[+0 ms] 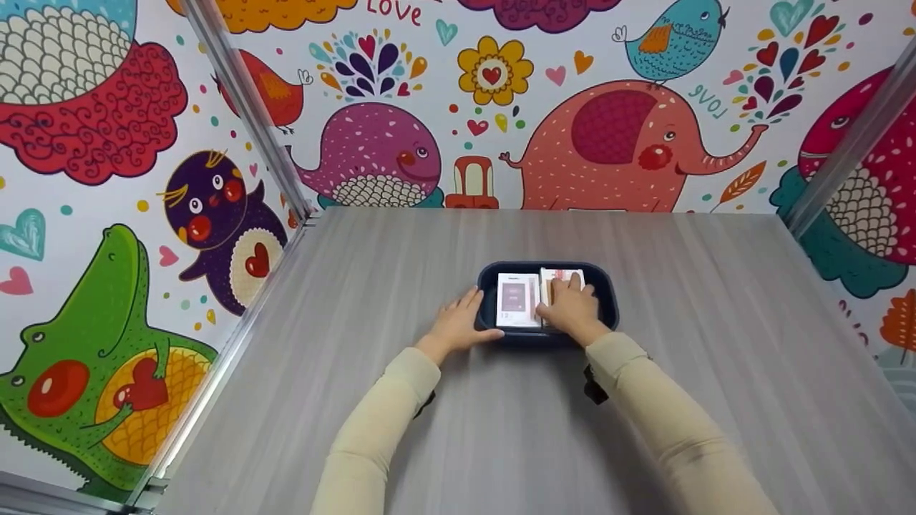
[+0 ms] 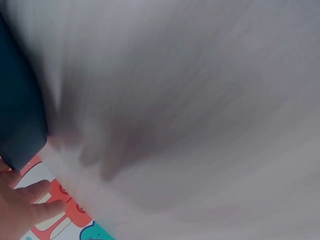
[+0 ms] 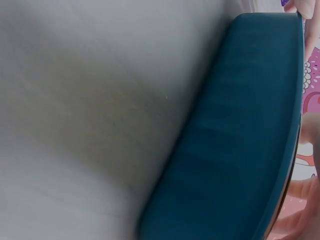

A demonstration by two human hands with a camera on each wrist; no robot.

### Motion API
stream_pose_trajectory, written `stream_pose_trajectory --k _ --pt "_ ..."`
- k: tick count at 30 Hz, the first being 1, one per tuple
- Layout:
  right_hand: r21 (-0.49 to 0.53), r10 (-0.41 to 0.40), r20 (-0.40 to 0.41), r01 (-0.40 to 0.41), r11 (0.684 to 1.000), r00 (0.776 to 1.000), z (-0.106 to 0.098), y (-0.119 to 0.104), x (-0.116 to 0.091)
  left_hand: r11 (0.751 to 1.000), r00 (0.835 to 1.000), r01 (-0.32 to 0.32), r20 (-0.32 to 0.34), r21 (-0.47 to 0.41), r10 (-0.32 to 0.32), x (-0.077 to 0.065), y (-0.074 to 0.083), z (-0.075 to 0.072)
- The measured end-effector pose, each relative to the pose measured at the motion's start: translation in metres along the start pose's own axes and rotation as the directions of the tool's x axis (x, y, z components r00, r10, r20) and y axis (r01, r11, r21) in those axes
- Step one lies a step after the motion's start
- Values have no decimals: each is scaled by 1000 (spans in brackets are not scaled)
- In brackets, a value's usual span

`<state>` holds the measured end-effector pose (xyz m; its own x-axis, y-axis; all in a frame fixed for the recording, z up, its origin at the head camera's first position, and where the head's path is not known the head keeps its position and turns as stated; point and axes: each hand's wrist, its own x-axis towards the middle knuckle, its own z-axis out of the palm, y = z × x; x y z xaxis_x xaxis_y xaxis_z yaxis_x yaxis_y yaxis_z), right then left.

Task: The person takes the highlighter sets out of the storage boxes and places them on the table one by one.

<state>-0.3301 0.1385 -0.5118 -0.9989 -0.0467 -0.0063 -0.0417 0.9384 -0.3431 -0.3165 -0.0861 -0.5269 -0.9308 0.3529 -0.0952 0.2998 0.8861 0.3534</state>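
Note:
A dark blue plastic basin (image 1: 607, 336) stands on the table with two small cartons side by side in it. The left carton (image 1: 517, 315) is white with a purplish panel; of the right carton (image 1: 549, 274), a white top edge shows. My left hand (image 1: 458, 325) touches the basin's left end, fingers spread and thumb at the front rim. Across the right carton lies my right hand (image 1: 572, 307), its fingers extended over the top and its thumb beside the gap between cartons. In the right wrist view the basin's teal-looking side wall (image 3: 235, 115) fills the middle.
The basin rests on a grey wood-grain table (image 1: 401, 272). Behind it rises a back wall (image 1: 494, 129) printed with cartoon animals. A metal frame post (image 1: 247, 107) stands at the left, another metal post (image 1: 851, 136) at the right.

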Motion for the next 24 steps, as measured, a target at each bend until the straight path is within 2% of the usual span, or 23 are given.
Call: stream_pose_trajectory --k 10,16,24 --pt "9 61 -14 -61 998 998 -1 -6 2 1000 1000 10 11 -11 -10 0 0 0" --pt "16 58 -31 -57 998 998 -1 -6 3 1000 1000 15 23 -19 -14 0 1 0" --pt "39 50 -80 -47 998 996 1 -4 2 999 1000 6 7 -33 -6 -1 2 0"
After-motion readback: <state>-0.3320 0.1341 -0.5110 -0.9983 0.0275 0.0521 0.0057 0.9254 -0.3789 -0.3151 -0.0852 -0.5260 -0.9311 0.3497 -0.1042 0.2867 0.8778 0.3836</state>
